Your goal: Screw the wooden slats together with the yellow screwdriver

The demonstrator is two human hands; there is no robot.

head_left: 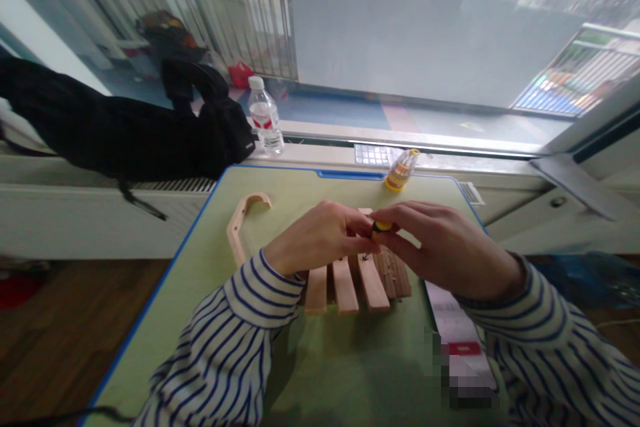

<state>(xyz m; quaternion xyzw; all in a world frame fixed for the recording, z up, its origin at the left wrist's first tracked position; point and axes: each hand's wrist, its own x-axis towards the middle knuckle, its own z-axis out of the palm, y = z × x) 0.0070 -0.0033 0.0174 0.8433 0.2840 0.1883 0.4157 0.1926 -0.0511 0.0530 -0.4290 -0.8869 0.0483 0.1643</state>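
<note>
Between the thumb and fingers of my right hand (pixel 430 240) is a small yellow-and-black handle (pixel 381 227), which looks like a screwdriver's. My left hand (pixel 325 233) is closed in a pinch right beside it, and what its fingertips hold is hidden. Below both hands, light wooden slats (pixel 345 287) lie side by side, partly covered by my left hand. A brown grooved wooden piece (pixel 395 273) sits at their right end. Small dark metal hardware (pixel 365 257) shows on the rightmost slat.
A curved wooden piece (pixel 235 228) lies on the left of the green table (pixel 200 320). At the back stands a yellow-capped clear container (pixel 401 171). A pale, partly pixelated flat object (pixel 455 320) lies near my right forearm. A water bottle (pixel 266 119) and black bag (pixel 150 130) rest on the sill.
</note>
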